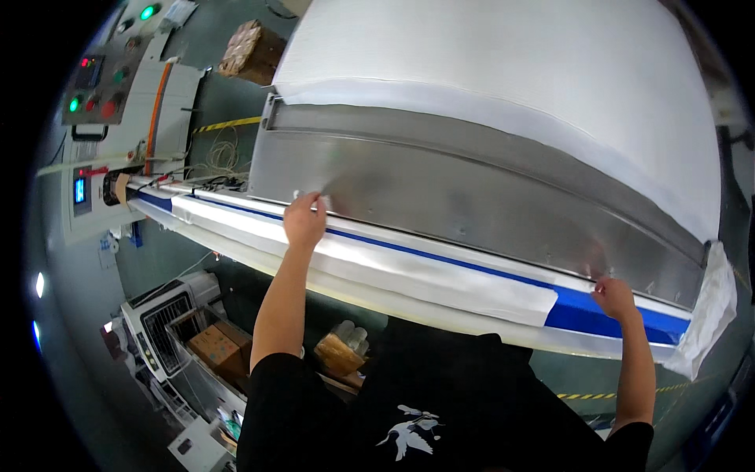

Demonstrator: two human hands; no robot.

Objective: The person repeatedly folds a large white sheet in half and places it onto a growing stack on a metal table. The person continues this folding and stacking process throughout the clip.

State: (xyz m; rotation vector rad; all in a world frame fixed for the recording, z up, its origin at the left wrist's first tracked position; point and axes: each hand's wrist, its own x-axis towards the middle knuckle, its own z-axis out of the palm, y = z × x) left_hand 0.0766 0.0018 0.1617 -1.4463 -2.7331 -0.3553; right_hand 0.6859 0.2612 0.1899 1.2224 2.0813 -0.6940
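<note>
Below the long machine rail, brown cardboard boxes sat in a wire basket on the grey floor; on the rail, the left hand pinched the white fabric strip; the right hand pressed curled fingers on blue edging below the white fabric roll.

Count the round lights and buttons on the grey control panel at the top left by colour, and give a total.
On the grey control panel, as far as the head view shows:
Green: 3
Red: 2
Total: 5
The panel sits far from the left hand and right hand, which both touch the white fabric.
</note>
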